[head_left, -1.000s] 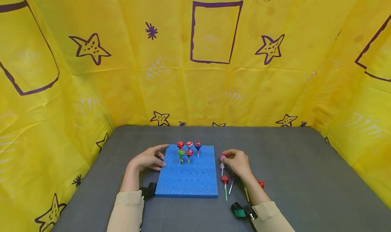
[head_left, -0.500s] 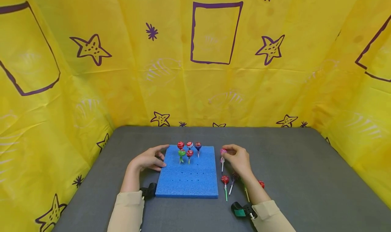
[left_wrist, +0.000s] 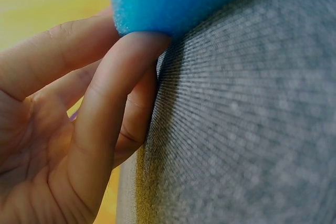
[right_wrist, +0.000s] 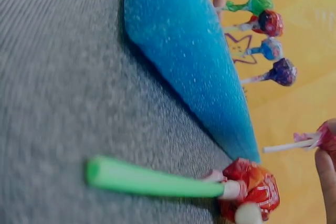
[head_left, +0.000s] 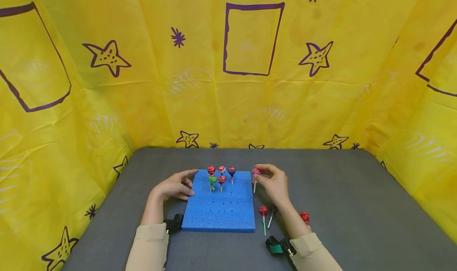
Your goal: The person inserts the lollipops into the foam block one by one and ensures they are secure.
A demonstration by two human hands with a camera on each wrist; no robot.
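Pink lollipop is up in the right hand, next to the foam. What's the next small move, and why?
Probably carry the pink lollipop left over the blue foam block and lower its stick into a free hole. Five lollipops already stand in the far rows, the left hand rests against the block's edge, and the right hand pinches the lollipop just off it.

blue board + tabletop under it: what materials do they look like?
Blue board: looks like soft matte foam; the wrist views show a pitted, grainy cell texture and rounded edge, and lollipop sticks stand in its punched holes. Tabletop: seems covered in grey woven fabric or felt-like mat; the left wrist view shows a fine ribbed weave, no gloss. What lies underneath cannot be told.
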